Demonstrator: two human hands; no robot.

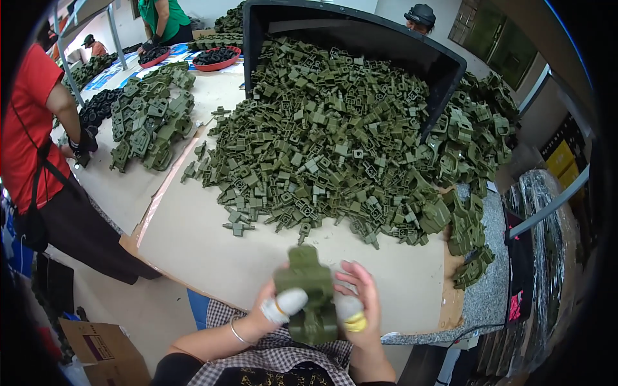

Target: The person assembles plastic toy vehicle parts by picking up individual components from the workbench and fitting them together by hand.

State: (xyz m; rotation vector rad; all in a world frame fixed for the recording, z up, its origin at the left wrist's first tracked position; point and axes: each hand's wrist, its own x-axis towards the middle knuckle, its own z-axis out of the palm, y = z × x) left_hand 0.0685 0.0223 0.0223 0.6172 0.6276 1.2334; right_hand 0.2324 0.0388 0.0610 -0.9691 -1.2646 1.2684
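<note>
Well, the person at the table [199, 248] has a large olive-green moulded part [305, 278] up in front of the checked apron [273, 360], just past the table's near edge. The left hand [267, 313] grips it along the left side, white-wrapped thumb laid over the top and the other fingers hidden beneath. The right hand [364, 301] is beside the part's right side, its fingers loosely curled and spread apart, its thumb bound in white and yellow; from where I stand I can't tell whether that thumb touches the part. Beyond them, a great heap of small green pieces [322, 141] spills from a tipped black bin [354, 22]. Larger green shells [467, 222] lie along the right. Over on the left stands a co-worker in red [38, 122].
</note>
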